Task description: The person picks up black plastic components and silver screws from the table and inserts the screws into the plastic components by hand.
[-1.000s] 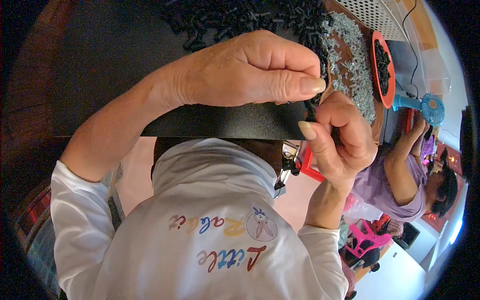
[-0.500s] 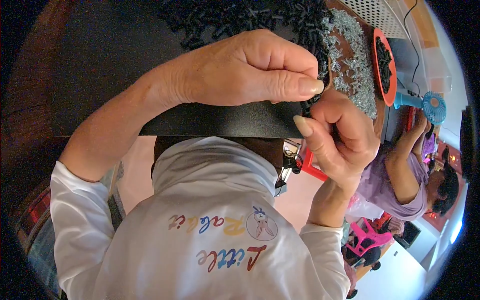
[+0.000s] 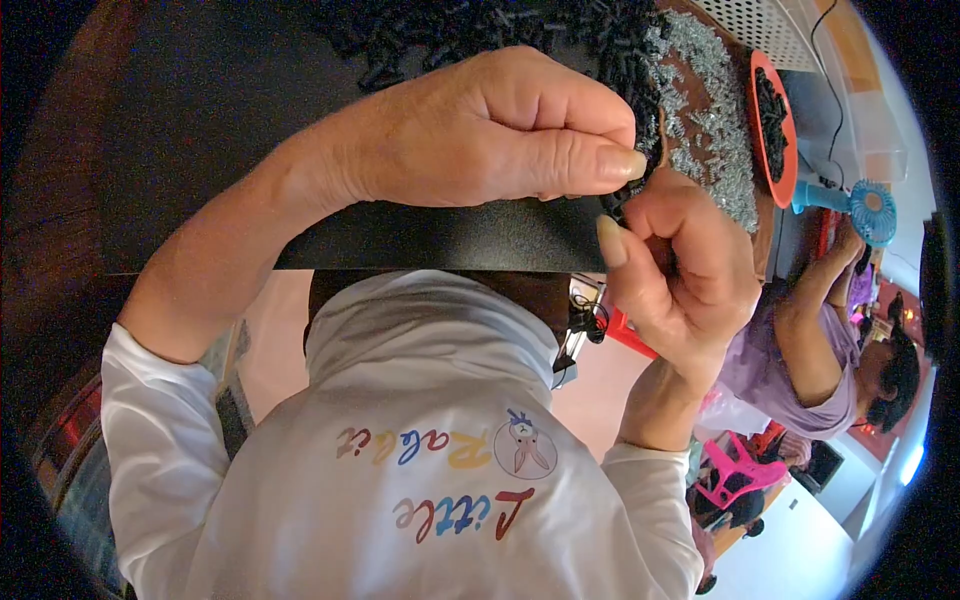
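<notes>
My left hand (image 3: 510, 130) is closed over the black table (image 3: 450, 235), its thumb pressed against the curled index finger. Whatever it pinches is hidden by the fingers. Just beneath its fingertips, my right hand (image 3: 690, 270) is closed too, with thumb and bent index finger at a small black piece (image 3: 613, 205) that shows only in part. The two hands nearly touch. Behind them lies a heap of small black tube-like pieces (image 3: 440, 40). Beside that heap, many small silvery metal pieces (image 3: 700, 100) are spread on a brown surface; their exact kind is too small to tell.
An orange-red dish (image 3: 787, 135) of black pieces stands at the right, with a blue hand-held fan (image 3: 873, 213) next to it. A white perforated basket (image 3: 765, 30) is at the back right. Another person in a purple top (image 3: 790, 350) sits at the right.
My right hand has shifted up slightly, its thumb closer to the left hand's fingertips. My left hand stays nearly in place, still closed.
</notes>
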A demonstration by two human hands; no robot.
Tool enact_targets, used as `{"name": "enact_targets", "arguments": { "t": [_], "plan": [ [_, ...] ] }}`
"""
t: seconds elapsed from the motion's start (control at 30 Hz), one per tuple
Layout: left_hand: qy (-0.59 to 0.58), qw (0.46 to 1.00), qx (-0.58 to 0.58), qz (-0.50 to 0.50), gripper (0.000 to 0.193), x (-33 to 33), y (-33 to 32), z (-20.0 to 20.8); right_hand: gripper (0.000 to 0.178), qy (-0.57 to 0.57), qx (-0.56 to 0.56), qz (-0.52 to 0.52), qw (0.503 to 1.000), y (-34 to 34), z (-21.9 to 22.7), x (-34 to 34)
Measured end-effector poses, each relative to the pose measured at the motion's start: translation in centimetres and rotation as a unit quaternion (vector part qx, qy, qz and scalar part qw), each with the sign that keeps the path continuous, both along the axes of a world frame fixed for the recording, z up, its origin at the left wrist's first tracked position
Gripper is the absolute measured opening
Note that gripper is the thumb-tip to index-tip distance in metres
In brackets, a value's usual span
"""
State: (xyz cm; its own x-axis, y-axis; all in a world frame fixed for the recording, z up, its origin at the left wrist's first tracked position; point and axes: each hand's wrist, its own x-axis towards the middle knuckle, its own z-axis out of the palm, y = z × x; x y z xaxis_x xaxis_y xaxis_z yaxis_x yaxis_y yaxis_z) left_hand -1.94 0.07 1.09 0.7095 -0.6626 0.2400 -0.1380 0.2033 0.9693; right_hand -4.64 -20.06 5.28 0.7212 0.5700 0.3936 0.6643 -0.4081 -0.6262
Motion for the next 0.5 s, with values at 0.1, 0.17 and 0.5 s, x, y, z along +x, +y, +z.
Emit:
{"name": "enact_targets", "arguments": {
  "t": [0.1,0.17,0.5],
  "plan": [
    [0.034,0.999,-0.013,-0.016,0.027,0.0,0.0,-0.2,0.018,-0.06,-0.046,0.016,0.997,0.2,0.4,0.2],
    [0.034,0.999,-0.015,-0.019,0.027,0.0,0.0,-0.2,0.018,-0.068,-0.046,0.014,0.997,0.3,0.5,0.1],
    [0.093,0.995,-0.043,-0.008,0.024,-0.1,-0.1,0.2,0.021,-0.138,0.019,0.019,0.99,0.0,-0.7,0.7]
  ]
}}
